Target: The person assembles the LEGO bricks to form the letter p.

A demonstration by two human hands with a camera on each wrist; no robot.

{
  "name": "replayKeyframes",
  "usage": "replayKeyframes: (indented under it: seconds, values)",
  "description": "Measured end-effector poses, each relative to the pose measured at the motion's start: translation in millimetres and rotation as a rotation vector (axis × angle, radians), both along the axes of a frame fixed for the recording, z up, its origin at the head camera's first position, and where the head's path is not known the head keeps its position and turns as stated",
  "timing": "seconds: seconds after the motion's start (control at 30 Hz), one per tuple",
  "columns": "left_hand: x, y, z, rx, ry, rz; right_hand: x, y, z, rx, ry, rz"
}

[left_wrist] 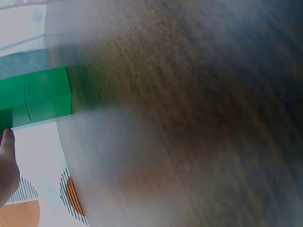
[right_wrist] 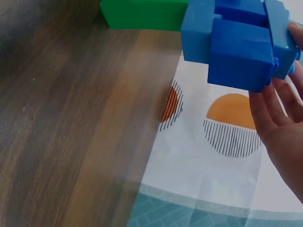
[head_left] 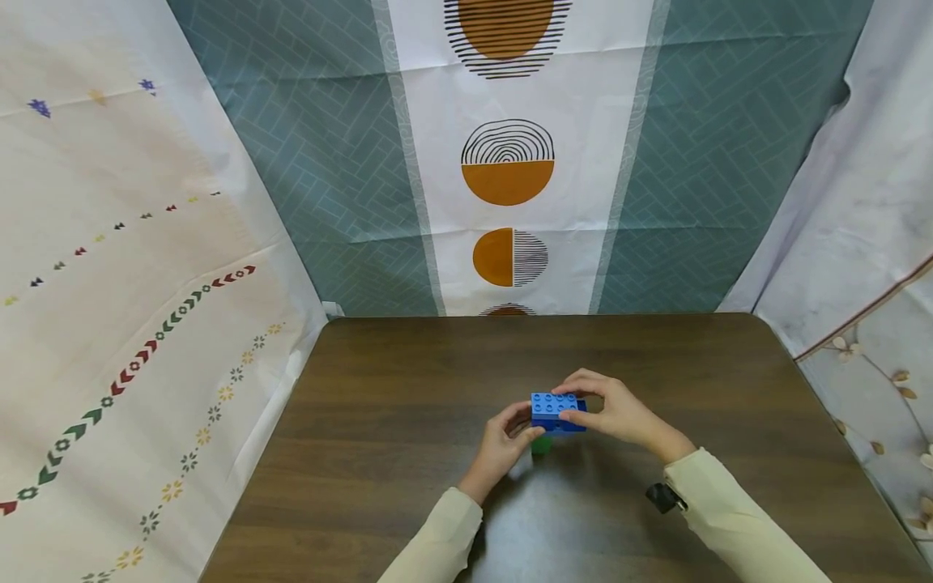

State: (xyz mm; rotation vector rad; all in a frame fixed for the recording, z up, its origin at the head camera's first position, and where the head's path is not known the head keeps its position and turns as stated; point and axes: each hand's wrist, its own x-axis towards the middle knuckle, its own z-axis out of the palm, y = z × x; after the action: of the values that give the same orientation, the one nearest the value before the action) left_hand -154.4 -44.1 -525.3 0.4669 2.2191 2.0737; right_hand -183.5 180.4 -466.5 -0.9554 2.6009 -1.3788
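Over the middle of the table stands a stack of toy building bricks, with a light blue studded brick (head_left: 553,404) on top. Darker blue bricks (right_wrist: 241,54) lie beneath it, and green bricks (left_wrist: 47,94) form the bottom. My right hand (head_left: 615,411) pinches the top blue brick, thumb on the near side and fingers behind. My left hand (head_left: 503,444) grips the stack's left end, its thumb in front. In the left wrist view only one digit shows, against the green brick's edge. The hands hide parts of the stack.
The brown wooden table (head_left: 379,453) reaches back to a teal and white patterned curtain (head_left: 328,162). White printed cloths hang at the left and right. A small black device (head_left: 662,497) sits at the right cuff.
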Motion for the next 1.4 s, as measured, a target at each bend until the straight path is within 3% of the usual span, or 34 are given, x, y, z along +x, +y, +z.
replayKeyframes:
  seconds: [0.23,0.73,0.97,1.2,1.4]
  values:
    - [-0.3,-1.0,2.6,0.004,0.017,0.003,0.6,-4.5,0.4,-0.001,0.050,-0.005]
    - [-3.3,0.2,5.4,0.009,0.081,-0.005,1.5,-5.5,4.3,0.011,0.045,-0.031]
    - [-0.5,-0.9,10.2,-0.053,0.130,0.016,5.8,-13.2,9.9,0.085,0.145,-0.029]
    - [6.6,0.3,7.8,-0.065,0.093,0.022,12.9,-12.0,-1.9,0.083,0.210,-0.076]
    - [5.5,0.5,6.1,-0.064,0.095,0.015,19.8,-11.4,-15.3,-0.005,0.173,-0.147]
